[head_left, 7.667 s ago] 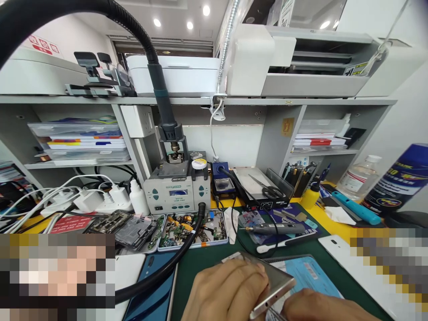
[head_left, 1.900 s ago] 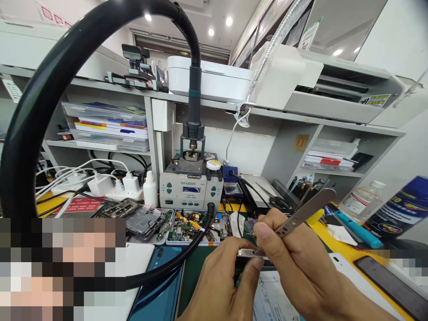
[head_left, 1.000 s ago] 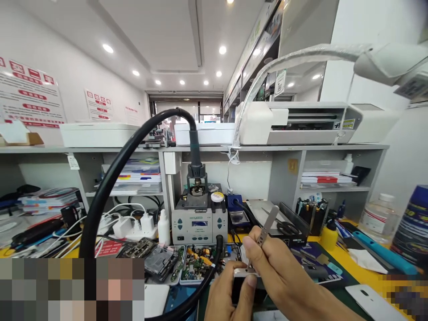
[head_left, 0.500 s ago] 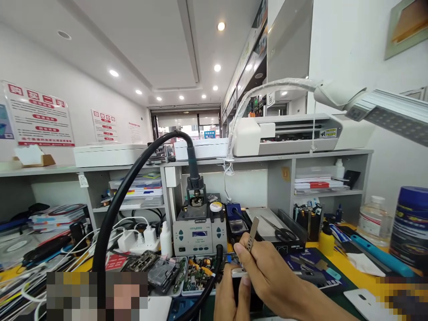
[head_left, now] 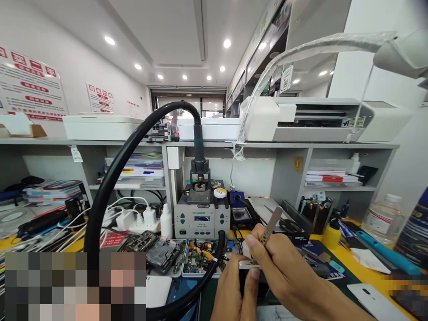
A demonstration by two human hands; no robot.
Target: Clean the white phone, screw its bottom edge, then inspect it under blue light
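Note:
In the head view my left hand (head_left: 229, 290) is closed around a phone (head_left: 245, 265). The phone has a light edge on top and a dark face, and most of it hides behind my fingers. My right hand (head_left: 284, 265) pinches metal tweezers (head_left: 273, 222) that have holes along their flat arms. The tweezers slant, their broad end up and to the right, and their lower end comes down at the phone's top edge. Whether the tips touch it cannot be made out.
A hot air station (head_left: 195, 218) stands behind my hands, its thick black hose (head_left: 100, 200) arching across the left. Trays of small parts (head_left: 200, 261) lie before it. A white phone back (head_left: 371, 301) lies at right, near a yellow bottle (head_left: 331, 234). A lamp arm (head_left: 284, 58) curves overhead.
The camera view has tilted down and shifted, so the bench appears higher. The tweezers lean a little more to the right. Both hands keep their hold.

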